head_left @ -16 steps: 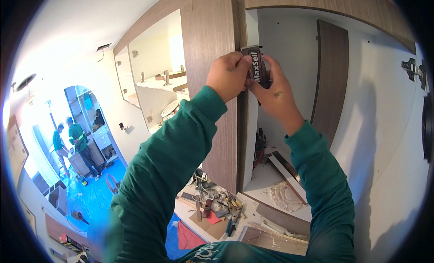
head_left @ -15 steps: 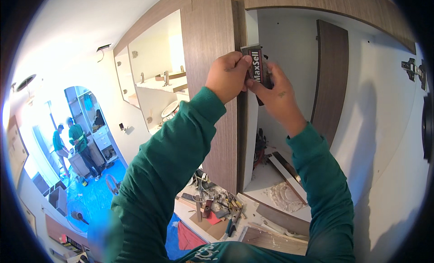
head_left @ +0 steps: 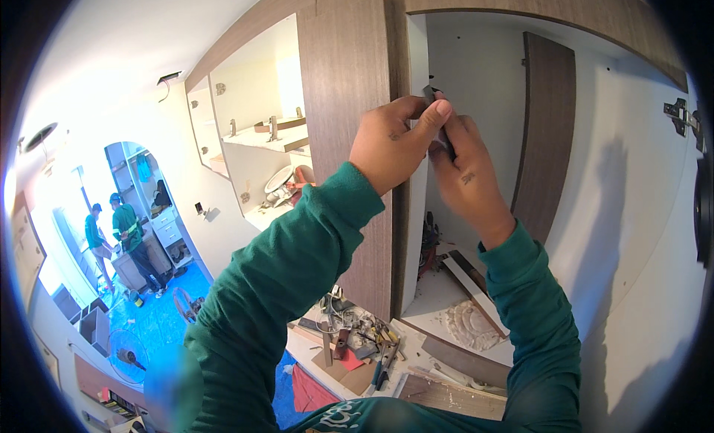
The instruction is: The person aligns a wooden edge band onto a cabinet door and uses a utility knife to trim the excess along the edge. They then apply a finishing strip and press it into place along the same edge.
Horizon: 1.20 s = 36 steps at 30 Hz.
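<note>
In front of the open cabinet, my left hand (head_left: 394, 143) and my right hand (head_left: 470, 169) come together at its left upright. Between their fingers is a thin dark flat piece (head_left: 428, 94), now turned nearly edge-on. Only its top corner and a dark strip by the right fingers show; the rest is hidden. My left thumb presses over it near the right fingertips, and the right fingers are curled about its lower part. What kind of thing it is, I cannot make out. Just left of the hands stands a wood-grain cabinet panel (head_left: 346, 76).
A loose brown board (head_left: 547, 128) leans inside the cabinet. Below lie mixed hand tools (head_left: 364, 340) and wood offcuts. Open shelves (head_left: 260, 135) hold hinges and a round tool. Two people (head_left: 126, 232) stand in a far room with blue floor sheeting (head_left: 167, 314).
The flat piece has turned from its printed label facing me to nearly edge-on. My left thumb has moved across it, and both hands have shifted slightly right and lower.
</note>
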Motion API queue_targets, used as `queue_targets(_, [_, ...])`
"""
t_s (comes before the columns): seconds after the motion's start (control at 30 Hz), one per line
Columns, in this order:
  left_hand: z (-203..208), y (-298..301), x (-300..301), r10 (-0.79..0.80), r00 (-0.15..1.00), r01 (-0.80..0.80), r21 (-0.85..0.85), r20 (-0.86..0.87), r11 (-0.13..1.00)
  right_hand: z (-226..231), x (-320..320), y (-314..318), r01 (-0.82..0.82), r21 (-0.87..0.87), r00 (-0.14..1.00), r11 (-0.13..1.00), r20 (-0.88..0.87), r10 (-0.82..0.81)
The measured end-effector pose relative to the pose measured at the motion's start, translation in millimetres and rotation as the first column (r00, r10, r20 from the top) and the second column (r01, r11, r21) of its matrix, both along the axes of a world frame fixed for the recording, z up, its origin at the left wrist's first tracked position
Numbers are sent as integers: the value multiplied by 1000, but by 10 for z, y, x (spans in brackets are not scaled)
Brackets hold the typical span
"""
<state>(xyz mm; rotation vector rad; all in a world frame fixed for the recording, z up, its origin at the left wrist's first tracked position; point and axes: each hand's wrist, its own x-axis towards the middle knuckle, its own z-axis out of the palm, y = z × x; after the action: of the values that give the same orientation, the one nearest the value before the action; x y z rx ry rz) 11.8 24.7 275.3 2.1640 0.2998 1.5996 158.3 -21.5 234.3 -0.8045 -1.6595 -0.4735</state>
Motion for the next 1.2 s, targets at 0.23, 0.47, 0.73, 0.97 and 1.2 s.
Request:
queue_targets(0.23, [15, 19, -37, 17, 997, -9, -104, 79, 994, -51, -101, -111, 211, 140, 973, 967, 60, -221])
queue_targets(0.47, [64, 61, -70, 33, 995, -16, -185, 90, 983, -108, -88, -109, 269, 159, 954, 950, 95, -285])
queue_targets(0.73, [1, 159, -88, 151, 958, -121, -132, 245, 984, -117, -122, -109, 227, 46, 973, 973, 29, -229])
queue_targets(0.97, [-114, 310, -122, 271, 951, -297, 201, 146, 934, 143, -47, 38, 203, 33, 979, 979, -15, -203])
queue_targets(1.2, [-137, 292, -111, 111, 992, -114, 48, 58, 992, 179, -71, 99, 173, 20, 985, 985, 3, -173])
